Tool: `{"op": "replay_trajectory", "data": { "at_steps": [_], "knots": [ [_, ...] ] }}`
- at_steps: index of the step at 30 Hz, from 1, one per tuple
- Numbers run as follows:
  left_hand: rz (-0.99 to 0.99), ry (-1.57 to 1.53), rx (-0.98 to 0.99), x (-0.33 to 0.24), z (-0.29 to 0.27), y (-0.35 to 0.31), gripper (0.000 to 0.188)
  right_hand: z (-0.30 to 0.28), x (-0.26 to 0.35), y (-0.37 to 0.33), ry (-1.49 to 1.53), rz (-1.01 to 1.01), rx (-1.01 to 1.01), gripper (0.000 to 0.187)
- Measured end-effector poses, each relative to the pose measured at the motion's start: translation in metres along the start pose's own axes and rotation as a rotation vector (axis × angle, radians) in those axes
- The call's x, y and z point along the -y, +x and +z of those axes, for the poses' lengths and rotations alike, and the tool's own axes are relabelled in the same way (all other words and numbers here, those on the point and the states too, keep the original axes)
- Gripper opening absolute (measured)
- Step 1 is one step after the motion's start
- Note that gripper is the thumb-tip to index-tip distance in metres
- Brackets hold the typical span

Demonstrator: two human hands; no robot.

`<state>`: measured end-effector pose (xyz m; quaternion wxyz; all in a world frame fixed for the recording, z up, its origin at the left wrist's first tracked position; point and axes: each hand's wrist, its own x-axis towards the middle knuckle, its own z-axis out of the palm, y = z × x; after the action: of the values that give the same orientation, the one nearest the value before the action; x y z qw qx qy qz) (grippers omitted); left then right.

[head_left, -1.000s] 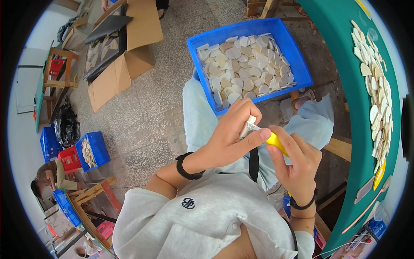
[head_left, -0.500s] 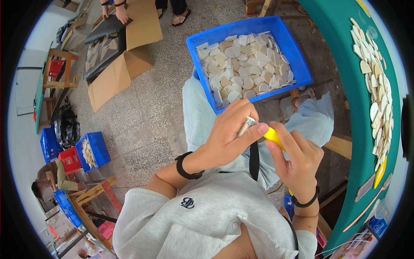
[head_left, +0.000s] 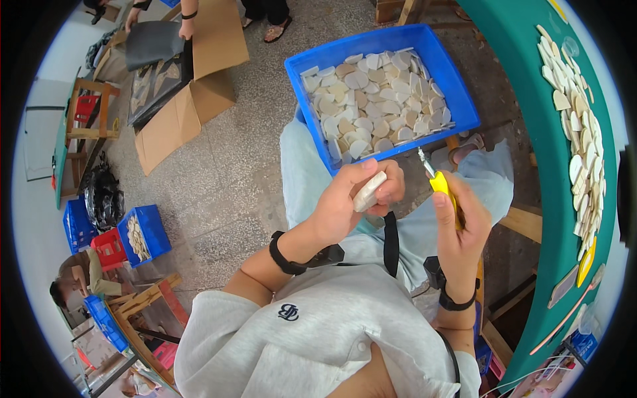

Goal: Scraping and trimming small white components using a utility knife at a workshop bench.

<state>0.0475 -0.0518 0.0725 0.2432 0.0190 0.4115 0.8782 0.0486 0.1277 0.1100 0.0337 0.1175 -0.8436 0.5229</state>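
Observation:
A flat off-white piece with a rounded outline (head_left: pixel 369 192) is pinched between the thumb and curled fingers of my left hand (head_left: pixel 342 205), its edge turned upward. My right hand (head_left: pixel 463 222) is wrapped round a yellow-handled utility knife (head_left: pixel 442 186). The knife's metal tip points up and left, with whitish bits on it, and stands apart from the piece. Just beyond both hands, a blue plastic bin (head_left: pixel 470 109) holds many similar off-white and beige pieces (head_left: pixel 375 99), some round, some half-round.
On the right, a green table (head_left: pixel 524 86) bears a long heap of like pieces (head_left: pixel 584 159) and another yellow-handled tool (head_left: pixel 586 265). At the far left, a person's hands (head_left: pixel 186 28) are at an open cardboard box (head_left: pixel 219 60). A smaller blue bin (head_left: pixel 156 232) stands left.
The knife has come away from the piece, my right hand drawing it right and tilting its tip up. My left hand has turned the piece. The other person's hands have lifted a dark sheet.

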Motion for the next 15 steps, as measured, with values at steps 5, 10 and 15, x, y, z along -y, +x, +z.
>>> {"op": "replay_trajectory", "data": {
  "at_steps": [5, 10, 15],
  "knots": [
    [-0.029, 0.006, -0.020, 0.003, 0.000, 0.000, 0.031, 0.002, -0.003, -0.004, 0.032, 0.010, 0.008, 0.020],
    [0.012, 0.105, -0.063, 0.002, 0.004, -0.002, 0.025, 0.000, -0.003, -0.007, 0.070, 0.072, 0.021, 0.020],
    [-0.047, 0.258, -0.162, 0.015, 0.005, 0.009, 0.026, -0.010, -0.013, -0.013, 0.213, 0.057, 0.035, 0.032]
  ]
}}
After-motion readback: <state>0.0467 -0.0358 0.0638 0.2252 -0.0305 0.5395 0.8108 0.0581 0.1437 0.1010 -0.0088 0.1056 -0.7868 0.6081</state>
